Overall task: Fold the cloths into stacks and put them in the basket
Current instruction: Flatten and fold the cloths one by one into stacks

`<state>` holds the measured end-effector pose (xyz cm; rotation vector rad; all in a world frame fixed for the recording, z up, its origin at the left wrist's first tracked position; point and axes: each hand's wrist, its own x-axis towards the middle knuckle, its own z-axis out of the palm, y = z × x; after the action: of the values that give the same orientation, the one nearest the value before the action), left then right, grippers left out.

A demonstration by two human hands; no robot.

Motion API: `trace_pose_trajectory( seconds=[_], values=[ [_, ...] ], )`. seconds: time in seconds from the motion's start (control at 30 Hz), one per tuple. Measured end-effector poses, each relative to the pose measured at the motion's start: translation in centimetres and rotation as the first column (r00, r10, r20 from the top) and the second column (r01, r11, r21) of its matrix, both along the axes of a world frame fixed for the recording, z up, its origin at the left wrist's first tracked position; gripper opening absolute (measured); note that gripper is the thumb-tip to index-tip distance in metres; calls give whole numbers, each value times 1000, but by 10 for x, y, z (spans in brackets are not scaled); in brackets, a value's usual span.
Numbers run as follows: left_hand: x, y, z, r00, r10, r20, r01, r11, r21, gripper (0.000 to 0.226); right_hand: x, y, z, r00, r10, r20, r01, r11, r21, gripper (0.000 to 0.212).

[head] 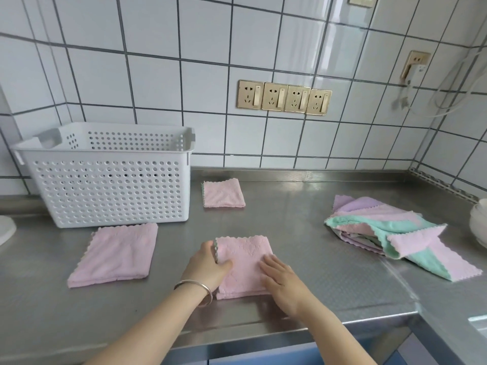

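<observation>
Cloth in hand: a pink cloth (243,264), folded small, lies near the front edge of the steel desk (316,206).
Left hand (208,264): its grip pinches the cloth's left edge, thumb on top.
Right hand (283,279): released, fingers flat, pressing the cloth down.
Handling: judged soft, light and limp; best lifted by the folded edge with support beneath.
Other cloths: a wider folded one (116,252) left, a small one (224,193) far, an unfolded pile (390,233) right.
Basket (110,180): far left on the desk.
</observation>
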<state>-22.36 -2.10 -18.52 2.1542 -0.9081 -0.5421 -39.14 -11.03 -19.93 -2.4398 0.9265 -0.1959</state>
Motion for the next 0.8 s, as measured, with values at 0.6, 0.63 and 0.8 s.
trace_pose_trajectory(
  seconds=[0.6, 0.63, 0.8],
  values=[
    [-15, 9, 0, 887, -101, 450, -27, 963, 269, 28, 19, -2, 10, 884, -464, -60, 465, 885, 4, 31],
    [-14, 7, -1, 888, -87, 452, -6, 980, 200, 26, 21, -4, 10, 886, -462, -27, 462, 887, 5, 24],
    [12, -28, 5, 991, 110, 69, -93, 971, -219, 28, 51, -33, 26, 857, -438, 270, 422, 899, 118, 15]
  ],
)
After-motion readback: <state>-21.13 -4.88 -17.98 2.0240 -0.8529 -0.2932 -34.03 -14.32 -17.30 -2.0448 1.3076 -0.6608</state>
